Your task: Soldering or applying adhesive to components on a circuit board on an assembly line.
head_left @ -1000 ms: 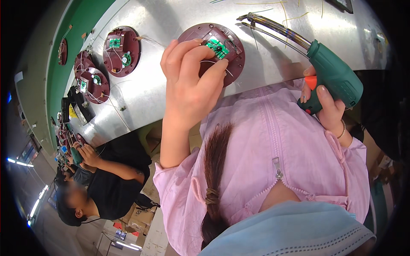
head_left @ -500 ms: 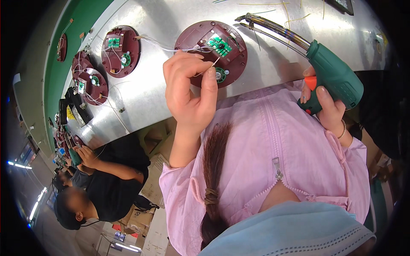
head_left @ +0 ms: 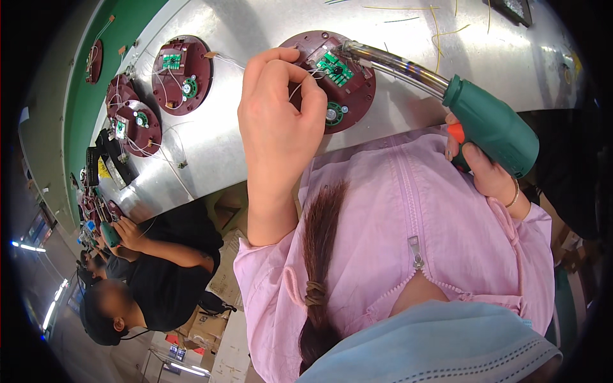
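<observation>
Soldering, apparently: closed left hand pinches thin white wires by a green rectangular circuit board; right hand wraps a green plastic soldering gun; next wants steadiness.

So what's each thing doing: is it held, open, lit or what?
Near maroon disc: flat, circuit board facing up
Green-handled tool: held, tip beside the board
Right grip: closed around the tool
Left grip: curled over the disc's edge
Loose wires: scattered
Jacket zip: mostly closed
Hair: tied
Ceiling lights: lit
</observation>
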`<action>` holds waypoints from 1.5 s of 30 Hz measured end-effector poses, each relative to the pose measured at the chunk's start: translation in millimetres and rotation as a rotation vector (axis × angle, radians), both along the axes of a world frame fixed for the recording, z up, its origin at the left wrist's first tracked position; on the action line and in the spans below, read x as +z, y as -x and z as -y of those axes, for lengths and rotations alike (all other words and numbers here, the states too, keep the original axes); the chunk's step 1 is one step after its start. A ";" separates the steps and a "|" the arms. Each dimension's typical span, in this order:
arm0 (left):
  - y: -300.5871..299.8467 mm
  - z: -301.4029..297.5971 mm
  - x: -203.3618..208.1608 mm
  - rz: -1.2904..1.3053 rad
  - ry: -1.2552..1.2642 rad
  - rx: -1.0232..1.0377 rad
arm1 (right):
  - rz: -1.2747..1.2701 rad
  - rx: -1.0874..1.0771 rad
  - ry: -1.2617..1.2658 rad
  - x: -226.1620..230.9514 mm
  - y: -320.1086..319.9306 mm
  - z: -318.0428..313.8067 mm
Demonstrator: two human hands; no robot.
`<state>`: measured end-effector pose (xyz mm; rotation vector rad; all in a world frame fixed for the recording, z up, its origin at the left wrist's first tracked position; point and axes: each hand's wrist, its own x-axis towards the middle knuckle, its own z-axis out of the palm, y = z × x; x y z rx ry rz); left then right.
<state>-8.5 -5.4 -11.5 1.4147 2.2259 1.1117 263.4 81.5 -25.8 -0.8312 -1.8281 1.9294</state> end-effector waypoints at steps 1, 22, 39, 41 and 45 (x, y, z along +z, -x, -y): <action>0.6 -0.2 0.9 -0.023 0.017 0.000 | 0.061 0.057 -0.026 -1.2 -1.3 -1.2; 0.4 -3.4 1.5 -0.134 0.084 -0.005 | 0.169 0.166 -0.214 0.6 14.2 1.7; 1.1 -4.2 -4.1 -0.209 0.007 -0.057 | 0.110 0.052 0.052 1.1 6.5 1.7; 0.0 -5.1 -4.1 -0.200 0.008 -0.044 | 0.095 0.043 0.044 -0.2 6.8 3.5; -0.4 -5.0 -5.0 -0.203 0.003 -0.041 | -0.004 -0.041 0.066 0.6 11.0 5.3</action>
